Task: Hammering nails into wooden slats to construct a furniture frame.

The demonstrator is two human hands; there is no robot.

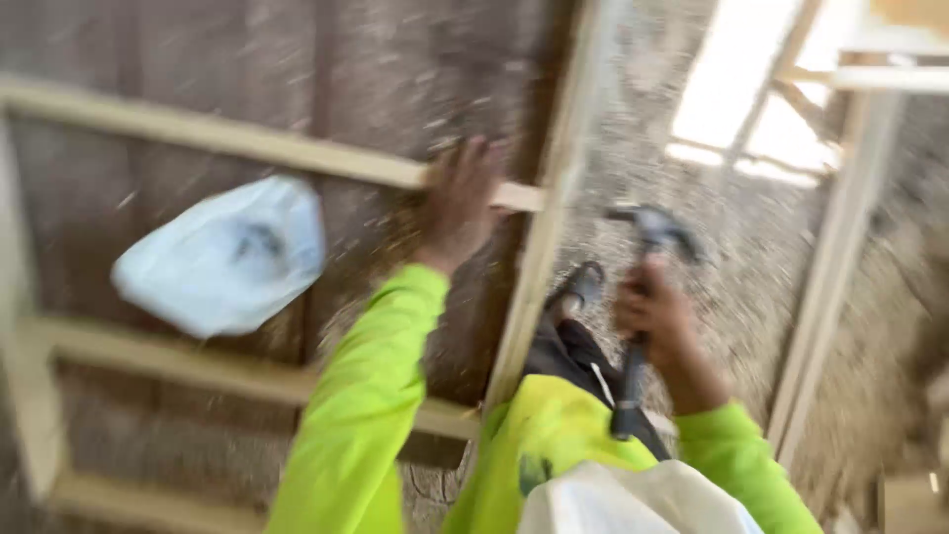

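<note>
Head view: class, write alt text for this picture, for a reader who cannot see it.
A person in bright yellow-green sleeves grips a horizontal wooden batten with the left hand and holds a hammer in the right hand, beside an upright timber stud. A pale plastic bag lies at left; the picture is motion-blurred.

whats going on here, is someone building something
A person in bright yellow-green sleeves is working on a timber frame laid over gravelly ground. The left hand grips a horizontal wooden crosspiece close to where it meets a long stud. The right hand holds a hammer by its handle, head up, raised beside that stud and not touching the wood. A pale blue bag lies on the ground inside the frame. The picture is motion-blurred, so any nail is too unclear to make out.
</note>
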